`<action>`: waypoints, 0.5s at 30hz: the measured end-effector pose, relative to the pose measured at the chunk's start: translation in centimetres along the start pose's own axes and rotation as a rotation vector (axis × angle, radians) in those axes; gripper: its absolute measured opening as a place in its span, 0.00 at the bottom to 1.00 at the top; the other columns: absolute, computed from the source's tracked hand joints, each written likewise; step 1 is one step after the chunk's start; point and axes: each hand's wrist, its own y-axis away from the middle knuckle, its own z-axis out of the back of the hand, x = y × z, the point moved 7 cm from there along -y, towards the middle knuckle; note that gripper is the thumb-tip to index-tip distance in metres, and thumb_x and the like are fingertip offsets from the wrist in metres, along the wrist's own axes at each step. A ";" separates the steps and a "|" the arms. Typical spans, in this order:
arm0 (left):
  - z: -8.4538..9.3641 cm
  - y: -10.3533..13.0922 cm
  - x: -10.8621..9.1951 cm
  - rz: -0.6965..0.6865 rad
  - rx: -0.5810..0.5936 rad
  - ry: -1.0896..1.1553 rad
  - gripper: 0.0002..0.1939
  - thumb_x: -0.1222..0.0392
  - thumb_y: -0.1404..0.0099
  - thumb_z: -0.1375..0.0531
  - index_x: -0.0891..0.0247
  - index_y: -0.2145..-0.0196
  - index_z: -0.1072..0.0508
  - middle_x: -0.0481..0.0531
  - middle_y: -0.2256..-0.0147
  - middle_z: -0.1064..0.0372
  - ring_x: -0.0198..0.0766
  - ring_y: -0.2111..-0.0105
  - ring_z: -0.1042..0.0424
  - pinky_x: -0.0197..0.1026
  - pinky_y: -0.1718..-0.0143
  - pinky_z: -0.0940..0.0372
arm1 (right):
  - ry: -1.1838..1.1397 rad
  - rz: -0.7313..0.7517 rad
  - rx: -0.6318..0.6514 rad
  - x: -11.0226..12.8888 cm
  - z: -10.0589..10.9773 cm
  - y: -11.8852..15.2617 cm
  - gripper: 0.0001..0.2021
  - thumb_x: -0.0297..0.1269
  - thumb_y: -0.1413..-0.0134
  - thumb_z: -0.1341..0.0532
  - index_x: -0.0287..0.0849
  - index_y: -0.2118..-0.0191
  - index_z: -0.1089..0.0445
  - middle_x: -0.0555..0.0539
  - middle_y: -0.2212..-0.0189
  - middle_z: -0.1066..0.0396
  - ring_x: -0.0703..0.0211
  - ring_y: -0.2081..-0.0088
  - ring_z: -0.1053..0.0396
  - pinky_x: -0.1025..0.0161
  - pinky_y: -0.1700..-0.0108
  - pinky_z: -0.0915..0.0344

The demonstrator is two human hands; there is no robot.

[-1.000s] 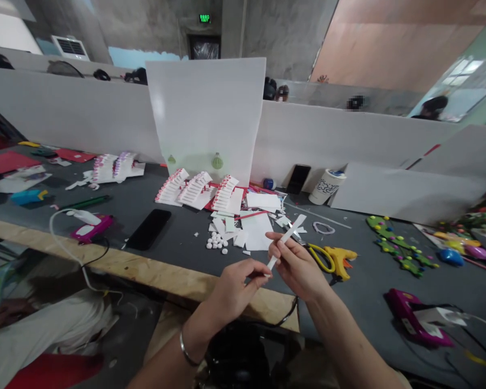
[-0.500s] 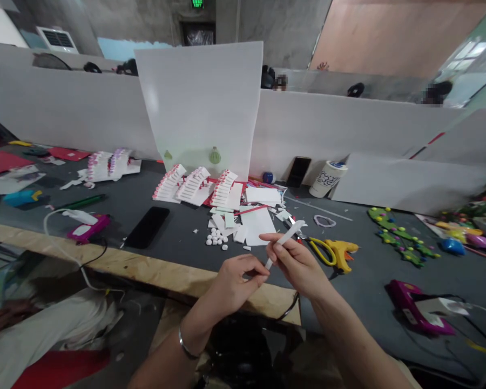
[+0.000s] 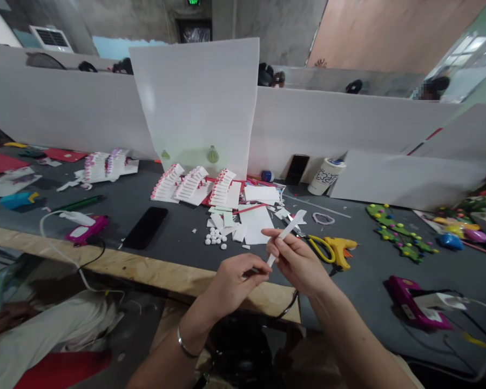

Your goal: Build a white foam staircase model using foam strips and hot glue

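Note:
Between my two hands is a white paper strip [image 3: 292,225], slanting up and to the right, its far end flared. My right hand [image 3: 295,259] is closed on its middle with thumb and fingers. The fingertips of my left hand [image 3: 243,278] pinch its lower end. Past my hands lie white paper pieces [image 3: 256,224] and a cluster of small white rolls [image 3: 215,237]. Scissors with yellow handles [image 3: 323,250] rest just right of my right hand, beside a yellow glue gun [image 3: 341,252].
Fans of white rolled strips with red tips [image 3: 223,187] stand behind the papers. A black phone [image 3: 146,228] lies to the left, a white cup [image 3: 326,176] at the back right. Magenta power strips [image 3: 413,305] with cables sit on both sides. Another person's leg [image 3: 56,324] is at lower left.
The paper strip has shifted slightly up and to the right in my fingers. Both hands keep nearly the same grip, and the view has moved a little.

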 end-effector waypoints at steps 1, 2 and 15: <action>0.0 0.0 0.0 -0.006 -0.002 -0.002 0.05 0.64 0.39 0.39 0.61 0.66 0.22 0.51 0.65 0.23 0.36 0.65 0.26 0.35 0.62 0.33 | -0.010 -0.003 -0.002 0.1 -0.1 0.0 0.16 0.48 0.49 0.34 0.46 0.57 0.26 0.53 0.78 0.43 0.65 0.75 0.46 0.67 0.73 0.45; 0.0 0.1 0.1 -0.005 -0.010 -0.001 0.05 0.64 0.38 0.39 0.61 0.66 0.22 0.51 0.66 0.23 0.36 0.66 0.26 0.35 0.63 0.33 | -0.017 -0.009 -0.004 0.1 -0.1 0.0 0.16 0.48 0.49 0.34 0.46 0.57 0.26 0.54 0.78 0.43 0.65 0.75 0.46 0.67 0.73 0.45; 0.0 -0.3 1.0 0.073 -0.025 0.137 0.03 0.63 0.42 0.37 0.64 0.73 0.24 0.50 0.72 0.27 0.34 0.70 0.30 0.35 0.67 0.35 | 0.032 -0.016 0.030 -0.3 -0.7 0.2 0.18 0.50 0.50 0.34 0.44 0.57 0.25 0.53 0.78 0.41 0.65 0.74 0.45 0.65 0.71 0.44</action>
